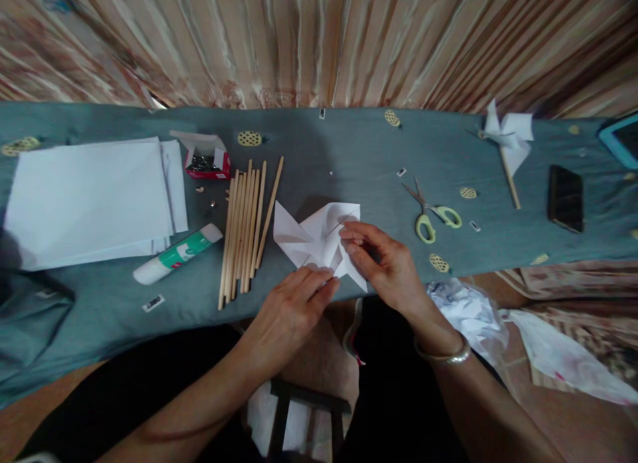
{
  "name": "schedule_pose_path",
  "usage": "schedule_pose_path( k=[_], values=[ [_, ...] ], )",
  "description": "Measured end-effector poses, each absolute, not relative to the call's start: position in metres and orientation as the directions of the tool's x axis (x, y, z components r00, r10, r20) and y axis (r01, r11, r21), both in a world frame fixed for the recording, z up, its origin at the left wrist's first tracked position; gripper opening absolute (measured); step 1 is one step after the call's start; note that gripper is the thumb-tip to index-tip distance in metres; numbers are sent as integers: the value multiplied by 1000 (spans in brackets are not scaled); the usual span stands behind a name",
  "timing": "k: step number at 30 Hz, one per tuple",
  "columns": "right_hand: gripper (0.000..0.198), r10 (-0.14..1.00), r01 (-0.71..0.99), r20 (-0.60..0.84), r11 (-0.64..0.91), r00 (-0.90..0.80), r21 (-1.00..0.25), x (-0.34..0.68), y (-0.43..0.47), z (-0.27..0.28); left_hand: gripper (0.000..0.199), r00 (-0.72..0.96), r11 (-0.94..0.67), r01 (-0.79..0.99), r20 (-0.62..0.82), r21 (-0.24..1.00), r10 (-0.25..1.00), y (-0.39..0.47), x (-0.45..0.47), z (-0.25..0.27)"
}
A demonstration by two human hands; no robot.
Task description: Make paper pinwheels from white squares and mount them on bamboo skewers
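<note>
A white paper pinwheel point(319, 236) with folded blades lies near the front edge of the cloth-covered table, under both my hands. My left hand point(299, 300) rests at its near side, fingers bent and pressed on the paper. With thumb and forefinger, my right hand point(381, 257) pinches a blade at the right side. The fingertips partly hide the paper's middle. Just left of the pinwheel lies a bunch of wooden sticks point(244, 230). To the right, scissors point(429, 214) with pale green handles lie with their blades spread.
At left are a stack of white paper point(90, 200), a glue stick point(177, 254) and a red box point(207, 161) of small metal pins. A finished-looking pinwheel on a stick point(508, 144) and a phone point(565, 198) lie at right. Plastic bags point(466, 310) sit below the table edge.
</note>
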State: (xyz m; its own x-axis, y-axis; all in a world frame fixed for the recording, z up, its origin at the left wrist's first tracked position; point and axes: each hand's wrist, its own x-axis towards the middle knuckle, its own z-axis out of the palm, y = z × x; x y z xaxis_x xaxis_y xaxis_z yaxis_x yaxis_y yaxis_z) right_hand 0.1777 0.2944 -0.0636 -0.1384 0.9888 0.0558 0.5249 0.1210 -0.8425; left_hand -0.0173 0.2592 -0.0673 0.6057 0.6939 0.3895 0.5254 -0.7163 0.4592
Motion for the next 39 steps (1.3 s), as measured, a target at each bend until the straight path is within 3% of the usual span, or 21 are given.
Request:
schedule_pose_path(
  k=[4, 10, 23, 39],
  values=[
    [32, 981, 657, 131, 193, -143, -729, 182, 295, -64, 23, 583, -703, 516, 401, 489, 707, 255, -19, -71],
    [32, 947, 698, 209, 322, -245, -640, 182, 292, -65, 26, 563, -669, 569, 367, 478, 741, 252, -24, -72],
    [11, 928, 665, 230, 371, -293, -648, 170, 282, -63, 21, 534, -617, 593, 321, 518, 783, 258, -21, -68],
    [11, 945, 696, 221, 328, -242, -639, 165, 282, -61, 21, 537, -582, 598, 264, 551, 801, 260, -19, -69]
  ],
)
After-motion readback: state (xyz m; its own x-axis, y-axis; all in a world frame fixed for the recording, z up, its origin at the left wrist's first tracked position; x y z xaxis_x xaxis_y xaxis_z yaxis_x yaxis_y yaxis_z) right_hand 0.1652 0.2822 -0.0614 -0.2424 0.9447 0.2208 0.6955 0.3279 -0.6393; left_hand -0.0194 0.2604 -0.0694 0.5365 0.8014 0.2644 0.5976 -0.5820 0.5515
